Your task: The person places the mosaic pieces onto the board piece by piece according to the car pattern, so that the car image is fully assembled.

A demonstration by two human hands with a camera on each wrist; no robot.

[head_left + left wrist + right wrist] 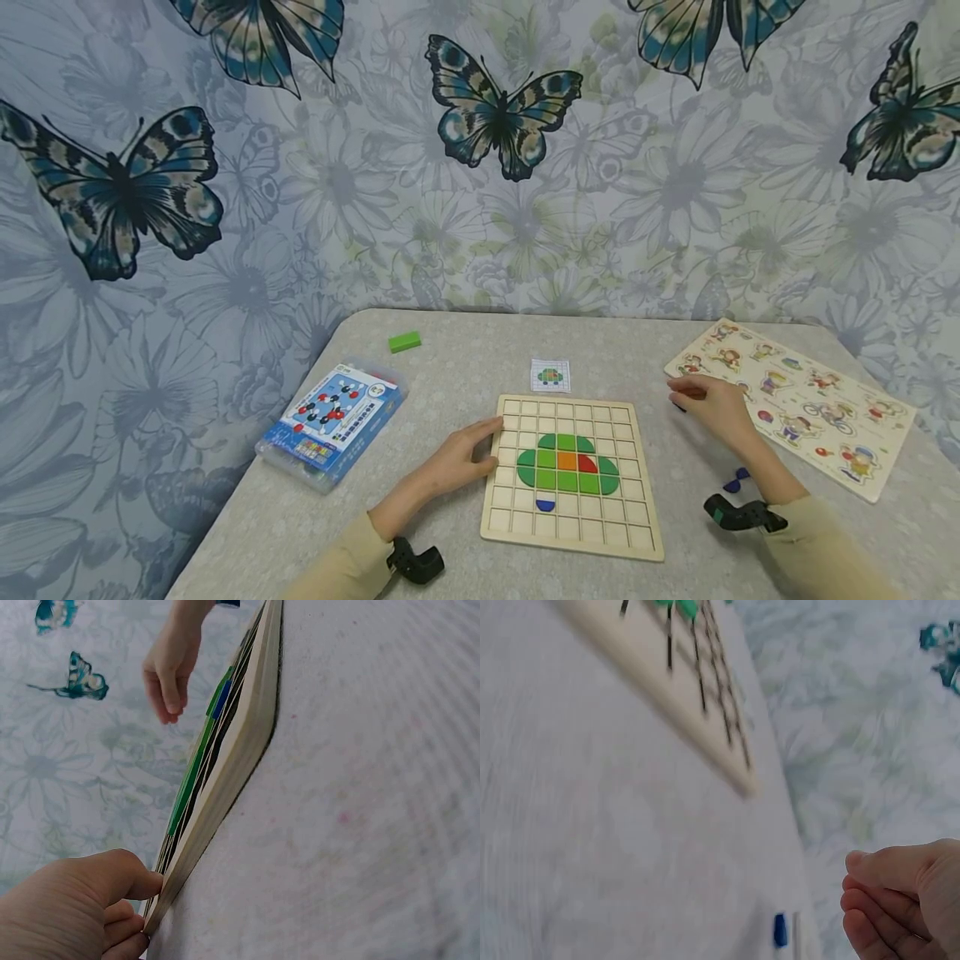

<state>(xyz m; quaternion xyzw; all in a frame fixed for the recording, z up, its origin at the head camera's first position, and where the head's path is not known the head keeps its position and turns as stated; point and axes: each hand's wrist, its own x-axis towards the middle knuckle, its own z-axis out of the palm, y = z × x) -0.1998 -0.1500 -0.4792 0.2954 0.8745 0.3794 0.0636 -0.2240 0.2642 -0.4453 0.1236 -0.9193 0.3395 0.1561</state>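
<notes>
A square wooden grid board (pixel 510 508) lies in front of me, with green, orange and red pieces set into its middle. One blue half-round piece (pixel 545 506) sits lower on the grid. My left hand (pixel 453 458) touches the board's left edge, thumb and fingers spread apart along it; the left wrist view shows the thumb (pixel 142 881) against the rim. Off to the right, my right hand (pixel 712 408) hovers over the table with loosely bent fingers and nothing visible in them. A small dark blue piece (pixel 780 930) is near its fingertips.
More blue pieces (pixel 737 480) lie by the right wrist. A wooden picture puzzle (pixel 847 450) stretches along the right side. Behind the grid is a small pattern card (pixel 551 376). At left are a plastic box (pixel 333 425) and a green block (pixel 405 342).
</notes>
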